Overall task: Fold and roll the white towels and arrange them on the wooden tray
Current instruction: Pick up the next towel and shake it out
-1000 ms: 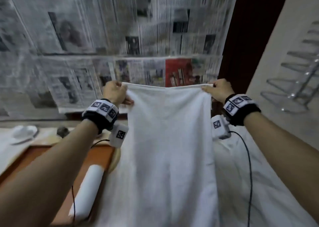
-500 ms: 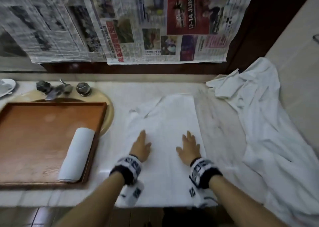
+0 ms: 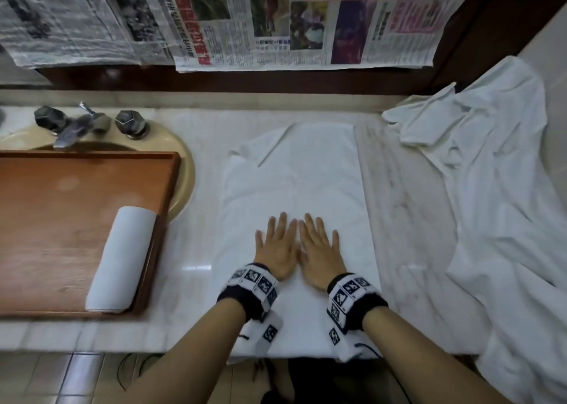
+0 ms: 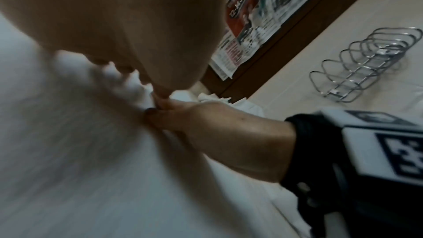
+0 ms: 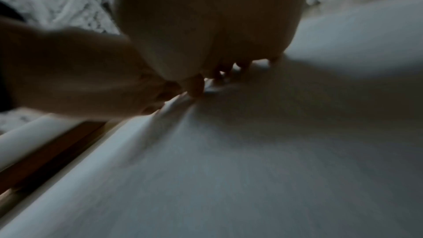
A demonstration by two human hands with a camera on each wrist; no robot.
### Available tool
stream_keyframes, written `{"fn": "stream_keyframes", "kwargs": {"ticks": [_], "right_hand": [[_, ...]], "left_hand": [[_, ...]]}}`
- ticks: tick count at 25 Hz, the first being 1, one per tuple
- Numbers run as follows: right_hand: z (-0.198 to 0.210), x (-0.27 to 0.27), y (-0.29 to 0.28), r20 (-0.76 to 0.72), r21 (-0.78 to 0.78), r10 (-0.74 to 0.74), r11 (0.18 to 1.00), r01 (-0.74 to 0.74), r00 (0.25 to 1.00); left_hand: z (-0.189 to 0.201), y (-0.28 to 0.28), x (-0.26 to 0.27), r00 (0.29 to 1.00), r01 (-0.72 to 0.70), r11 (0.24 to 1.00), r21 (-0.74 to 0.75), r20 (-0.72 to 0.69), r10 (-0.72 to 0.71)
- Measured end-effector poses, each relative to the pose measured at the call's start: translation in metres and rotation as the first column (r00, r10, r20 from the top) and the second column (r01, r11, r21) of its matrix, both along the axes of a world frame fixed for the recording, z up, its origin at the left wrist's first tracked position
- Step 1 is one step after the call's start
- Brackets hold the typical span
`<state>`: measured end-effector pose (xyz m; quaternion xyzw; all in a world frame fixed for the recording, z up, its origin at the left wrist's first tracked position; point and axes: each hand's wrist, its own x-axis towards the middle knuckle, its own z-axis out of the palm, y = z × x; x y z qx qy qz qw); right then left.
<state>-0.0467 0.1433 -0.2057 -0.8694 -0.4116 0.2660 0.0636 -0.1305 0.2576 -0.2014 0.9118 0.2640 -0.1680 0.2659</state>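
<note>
A white towel (image 3: 294, 182) lies spread flat on the marble counter (image 3: 408, 219), its near end hanging over the front edge. My left hand (image 3: 277, 245) and right hand (image 3: 319, 248) press flat on it side by side, fingers straight, thumbs nearly touching. The towel's far left corner is folded over. A rolled white towel (image 3: 121, 261) lies along the right side of the wooden tray (image 3: 61, 207) at the left. Both wrist views are blurred; they show each palm (image 4: 119, 24) on the towel (image 5: 251, 160).
A heap of loose white towels (image 3: 497, 207) fills the counter's right end. The tray sits over a beige sink (image 3: 184, 176) with taps (image 3: 89, 121) behind. Newspaper (image 3: 276, 20) hangs on the back wall. A chrome rack (image 4: 366, 66) is on the right wall.
One second ago both hands held the towel up by its top corners. It was then laid on the counter, and the hands have since slid together toward the towel's middle.
</note>
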Motion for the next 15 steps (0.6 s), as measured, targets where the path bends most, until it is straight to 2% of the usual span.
{"fn": "stream_keyframes", "kwargs": {"ticks": [1,2,3,4,5,6,7,8,9,10,11,12,13,15], "right_hand": [[-0.004,0.003,-0.011,0.000,-0.019,-0.018,1.000,0.018,1.000],[-0.007,0.012,-0.023,0.004,-0.057,-0.114,0.992,0.114,0.993],[-0.008,0.024,-0.033,0.019,-0.108,-0.254,0.961,0.255,0.967],[-0.007,0.035,-0.042,0.038,-0.171,-0.398,0.901,0.398,0.917],[-0.003,0.041,-0.047,0.052,-0.218,-0.487,0.846,0.486,0.872],[0.002,0.036,-0.045,0.056,-0.219,-0.497,0.840,0.496,0.866],[0.004,0.022,-0.039,0.055,-0.171,-0.421,0.889,0.424,0.905],[0.005,0.003,-0.031,0.036,-0.099,-0.277,0.955,0.280,0.960],[0.003,-0.016,-0.026,0.008,-0.041,-0.109,0.993,0.109,0.994],[-0.003,-0.030,-0.028,0.002,-0.010,0.027,1.000,-0.027,1.000],[-0.007,-0.034,-0.035,0.020,-0.013,0.076,0.997,-0.076,0.997],[-0.012,-0.025,-0.045,0.038,-0.036,0.016,0.999,-0.015,0.999],[-0.015,-0.013,-0.057,0.057,-0.074,-0.095,0.992,0.099,0.994],[-0.012,0.006,-0.075,0.091,-0.174,-0.323,0.926,0.334,0.942]], "left_hand": [[-0.004,0.000,-0.016,0.998,0.062,0.998,0.026,0.019,-0.062],[-0.012,0.009,-0.029,0.999,0.029,0.998,0.058,0.022,-0.030],[-0.018,0.023,-0.038,0.994,-0.109,0.991,0.081,0.012,0.108],[-0.018,0.038,-0.044,0.950,-0.306,0.946,0.106,-0.024,0.311],[-0.014,0.051,-0.045,0.876,-0.463,0.878,0.122,-0.083,0.474],[-0.009,0.052,-0.043,0.844,-0.505,0.853,0.129,-0.130,0.520],[-0.004,0.040,-0.038,0.881,-0.448,0.887,0.115,-0.112,0.459],[-0.003,0.019,-0.031,0.952,-0.295,0.952,0.083,-0.061,0.300],[-0.002,-0.002,-0.029,0.991,-0.129,0.991,0.027,-0.018,0.129],[-0.004,-0.016,-0.035,1.000,-0.007,1.000,-0.013,0.011,0.007],[-0.009,-0.019,-0.045,0.998,0.054,0.998,0.014,0.024,-0.055],[-0.014,-0.009,-0.058,0.999,0.031,0.997,0.064,0.025,-0.032],[-0.020,0.008,-0.071,0.999,-0.049,0.993,0.110,-0.004,0.049],[-0.019,0.039,-0.093,0.964,-0.236,0.959,0.158,-0.087,0.252]]}}
